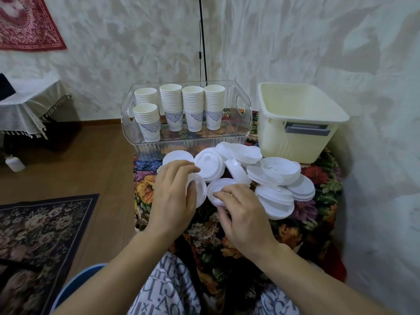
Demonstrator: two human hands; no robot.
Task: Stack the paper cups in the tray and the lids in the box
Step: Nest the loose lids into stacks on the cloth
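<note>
Several stacks of white paper cups with a blue pattern stand in the clear plastic tray at the back of the table. To its right sits the cream box, with no lids visible inside. A loose pile of white plastic lids lies on the floral cloth in front of both. My left hand grips a tilted lid by its rim. My right hand pinches another lid just beside it, at the near left of the pile.
The small table carries a floral cloth and stands against a pale wall. A black pole with a cable rises behind the tray. Wooden floor, a dark rug and a cloth-covered side table are on the left.
</note>
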